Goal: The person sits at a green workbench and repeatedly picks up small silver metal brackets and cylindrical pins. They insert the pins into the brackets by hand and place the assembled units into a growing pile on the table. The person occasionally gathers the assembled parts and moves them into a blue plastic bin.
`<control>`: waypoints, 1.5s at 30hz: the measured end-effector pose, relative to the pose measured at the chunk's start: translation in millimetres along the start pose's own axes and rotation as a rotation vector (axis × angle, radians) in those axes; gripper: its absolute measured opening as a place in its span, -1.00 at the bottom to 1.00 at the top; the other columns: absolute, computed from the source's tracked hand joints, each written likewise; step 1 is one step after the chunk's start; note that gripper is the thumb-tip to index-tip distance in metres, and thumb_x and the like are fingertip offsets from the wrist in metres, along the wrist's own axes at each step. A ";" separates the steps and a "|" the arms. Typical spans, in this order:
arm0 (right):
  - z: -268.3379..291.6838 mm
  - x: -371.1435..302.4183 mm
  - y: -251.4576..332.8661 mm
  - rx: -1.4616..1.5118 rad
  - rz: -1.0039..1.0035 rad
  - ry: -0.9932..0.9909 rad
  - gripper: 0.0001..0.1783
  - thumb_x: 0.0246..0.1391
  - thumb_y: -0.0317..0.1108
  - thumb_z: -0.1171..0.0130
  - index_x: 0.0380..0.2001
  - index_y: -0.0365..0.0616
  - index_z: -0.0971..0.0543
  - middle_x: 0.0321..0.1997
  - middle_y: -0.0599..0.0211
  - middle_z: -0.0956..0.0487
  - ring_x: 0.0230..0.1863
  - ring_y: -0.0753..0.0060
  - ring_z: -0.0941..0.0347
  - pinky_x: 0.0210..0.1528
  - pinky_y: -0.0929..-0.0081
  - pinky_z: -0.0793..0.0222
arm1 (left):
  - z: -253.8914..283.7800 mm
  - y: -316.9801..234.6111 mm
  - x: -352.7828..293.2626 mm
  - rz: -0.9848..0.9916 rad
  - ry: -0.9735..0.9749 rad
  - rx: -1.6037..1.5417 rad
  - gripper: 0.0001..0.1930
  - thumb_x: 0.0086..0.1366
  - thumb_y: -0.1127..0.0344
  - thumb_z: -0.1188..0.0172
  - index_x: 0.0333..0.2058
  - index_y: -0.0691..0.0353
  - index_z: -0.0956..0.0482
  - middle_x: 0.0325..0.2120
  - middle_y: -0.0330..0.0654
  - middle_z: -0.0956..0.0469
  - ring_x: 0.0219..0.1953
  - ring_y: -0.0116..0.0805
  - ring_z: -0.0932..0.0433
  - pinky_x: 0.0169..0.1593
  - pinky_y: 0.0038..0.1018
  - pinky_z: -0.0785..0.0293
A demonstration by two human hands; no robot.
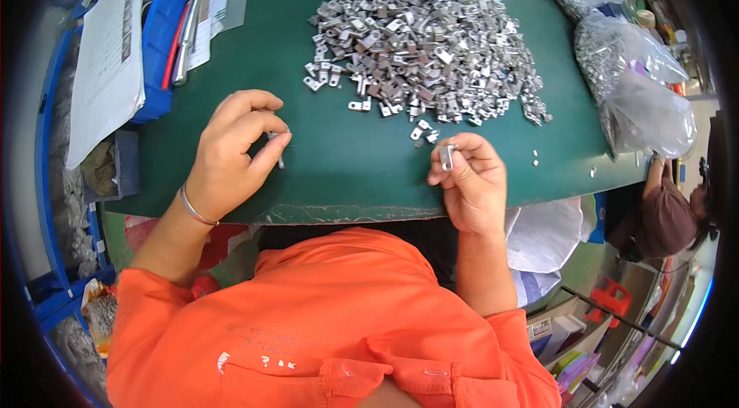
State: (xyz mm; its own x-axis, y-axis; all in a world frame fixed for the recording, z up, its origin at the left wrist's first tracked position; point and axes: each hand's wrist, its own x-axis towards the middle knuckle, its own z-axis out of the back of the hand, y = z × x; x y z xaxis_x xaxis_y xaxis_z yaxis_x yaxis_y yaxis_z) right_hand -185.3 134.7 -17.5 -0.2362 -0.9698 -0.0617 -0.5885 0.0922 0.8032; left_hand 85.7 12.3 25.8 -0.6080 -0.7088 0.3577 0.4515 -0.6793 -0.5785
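Observation:
My right hand [479, 186], near the table's front edge, pinches a small silvery metal bracket [446, 158] between thumb and fingers. Its slotted face is turned up toward me. On the left, my left hand [229, 158] is held above the green table [350, 185] with thumb and fingertips closed together. A bit of a small greyish piece [280, 162] shows below those fingertips; its kind is hidden by the fingers. Beyond both hands lies a large heap of small metal brackets [431, 38]. A few loose brackets [423, 131] lie between the heap and my right hand.
Clear plastic bags of metal parts [604, 50] line the table's right side. At the left are a blue bin [159, 54], papers [115, 46], a red pen [175, 46] and a metal tool [187, 42]. Another person [663, 215] is at the far right.

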 end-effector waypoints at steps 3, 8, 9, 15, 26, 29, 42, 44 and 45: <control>2.3 -1.9 -4.2 0.183 -0.056 0.061 -0.82 0.15 -0.48 -0.16 -0.18 -0.28 -0.49 -0.25 0.07 -0.57 -0.32 0.38 -0.54 -0.30 0.47 -0.55 | -1.2 -5.2 16.7 -0.073 0.034 -0.045 -0.88 0.01 0.57 -0.29 -0.45 0.32 -0.54 -0.30 -0.09 -0.53 -0.27 -0.18 -0.54 -0.24 -0.42 -0.46; -7.4 -7.0 -11.9 0.082 0.069 0.084 -0.84 0.12 -0.58 -0.15 -0.20 -0.25 -0.50 -0.23 0.04 -0.55 -0.27 0.32 -0.54 -0.25 0.41 -0.55 | -16.1 -25.0 33.3 -0.021 0.388 -0.419 -0.81 0.08 0.52 -0.33 -0.30 0.34 -0.56 -0.35 -0.14 -0.57 -0.37 -0.45 -0.57 -0.30 -0.59 -0.51; -15.6 -10.2 -13.4 -0.031 0.143 0.068 -0.83 0.11 -0.61 -0.14 -0.21 -0.25 -0.50 -0.23 0.04 -0.55 -0.26 0.30 -0.54 -0.24 0.40 -0.55 | -21.4 -32.5 33.3 0.070 0.468 -0.568 -0.76 0.10 0.51 -0.33 -0.23 0.35 -0.54 -0.33 -0.14 -0.58 -0.35 -0.46 -0.59 -0.28 -0.59 -0.52; -38.8 -15.2 -17.6 -1.114 0.826 0.301 -0.80 -0.24 -0.70 -0.25 -0.44 -0.31 -0.56 -0.31 0.12 -0.60 -0.30 0.16 -0.57 -0.28 0.40 -0.51 | -50.0 -26.7 13.3 0.106 0.492 -0.772 -0.71 0.12 0.53 -0.32 -0.16 0.32 -0.52 -0.30 -0.15 -0.56 -0.31 -0.46 -0.60 -0.20 -0.57 -0.56; -12.6 7.7 -4.0 -0.925 0.247 -0.246 -0.89 0.04 -0.59 -0.23 -0.31 -0.28 -0.60 -0.36 0.31 -0.57 -0.44 0.51 -0.48 -0.41 0.58 -0.42 | -55.2 -13.0 8.3 -0.236 0.359 -0.440 -0.77 -0.01 0.48 -0.36 -0.40 0.23 -0.47 -0.36 -0.15 -0.47 -0.37 -0.15 -0.49 -0.32 -0.36 -0.45; -11.8 -0.4 2.5 -0.524 0.094 -0.232 -0.85 0.09 -0.60 -0.18 -0.23 -0.37 -0.56 -0.35 0.26 -0.59 -0.39 0.53 -0.53 -0.34 0.57 -0.53 | -57.3 -12.6 8.2 -0.190 0.355 -0.517 -0.81 0.04 0.55 -0.31 -0.39 0.26 -0.48 -0.38 -0.13 -0.48 -0.36 -0.16 -0.51 -0.30 -0.39 -0.48; -25.9 -18.1 -7.4 -0.716 0.315 -0.051 -0.87 -0.01 -0.73 -0.19 -0.36 -0.35 -0.59 -0.16 0.05 -0.57 -0.25 0.38 -0.58 -0.24 0.56 -0.55 | -63.1 -16.8 8.9 -0.098 0.270 -0.536 -0.86 0.06 0.60 -0.26 -0.36 0.29 -0.58 -0.39 -0.13 -0.54 -0.37 -0.22 -0.57 -0.33 -0.43 -0.52; -25.6 -19.4 -10.8 -0.817 0.425 -0.048 -0.87 -0.03 -0.74 -0.20 -0.39 -0.34 -0.59 -0.19 0.06 -0.58 -0.25 0.38 -0.58 -0.25 0.57 -0.54 | -63.7 -16.5 9.6 -0.093 0.260 -0.525 -0.85 0.06 0.59 -0.27 -0.35 0.29 -0.58 -0.40 -0.14 -0.54 -0.39 -0.26 -0.57 -0.34 -0.45 -0.51; -25.9 -18.7 -10.9 -0.887 0.490 -0.035 -0.84 -0.08 -0.76 -0.22 -0.44 -0.30 -0.57 -0.26 0.09 -0.59 -0.26 0.31 -0.59 -0.25 0.53 -0.54 | -63.1 -16.8 10.0 -0.094 0.258 -0.517 -0.85 0.06 0.57 -0.29 -0.35 0.30 -0.58 -0.40 -0.15 -0.54 -0.40 -0.29 -0.58 -0.35 -0.46 -0.51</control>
State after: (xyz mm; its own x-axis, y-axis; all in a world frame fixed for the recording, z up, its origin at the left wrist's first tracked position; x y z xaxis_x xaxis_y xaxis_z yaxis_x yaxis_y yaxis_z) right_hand -154.4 145.9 -9.8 -0.3283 -0.8618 0.3867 0.3620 0.2633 0.8942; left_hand 30.9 28.6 -7.2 -0.7985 -0.5370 0.2720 0.0503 -0.5098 -0.8588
